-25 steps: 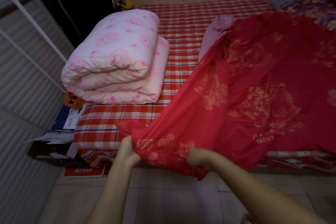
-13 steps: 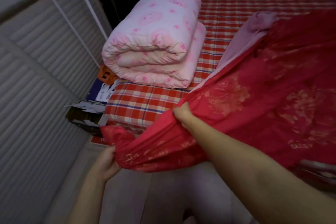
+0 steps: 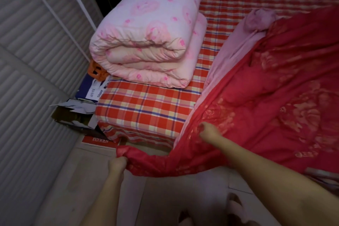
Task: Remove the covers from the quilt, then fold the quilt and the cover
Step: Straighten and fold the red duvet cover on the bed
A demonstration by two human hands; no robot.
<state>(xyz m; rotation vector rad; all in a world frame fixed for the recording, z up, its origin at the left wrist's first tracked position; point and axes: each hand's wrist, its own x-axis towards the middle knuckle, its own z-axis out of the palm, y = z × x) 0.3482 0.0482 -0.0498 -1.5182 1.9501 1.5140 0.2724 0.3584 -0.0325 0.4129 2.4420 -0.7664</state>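
The pink floral quilt (image 3: 148, 31) lies folded in a thick bundle on the left part of the bed. The red cover (image 3: 275, 97) with gold flower prints spreads over the right part, its pink lining (image 3: 233, 49) showing along the left edge. My left hand (image 3: 117, 165) grips the cover's corner, held out over the floor below the bed's front edge. My right hand (image 3: 208, 131) pinches the cover's edge higher up, at the bed's front edge. The stretch of cover between my hands is pulled taut.
The bed has a red plaid sheet (image 3: 146, 110). Cardboard boxes and papers (image 3: 77, 113) are wedged between the bed and a white slatted door (image 3: 27, 79) on the left. An orange object (image 3: 96, 70) sits by the quilt. Tiled floor (image 3: 165, 198) lies below.
My hands moved apart along the cover's edge. My right hand slid up and right along the edge onto the bed; my left hand pulled the corner out over the floor. The view shifted left.
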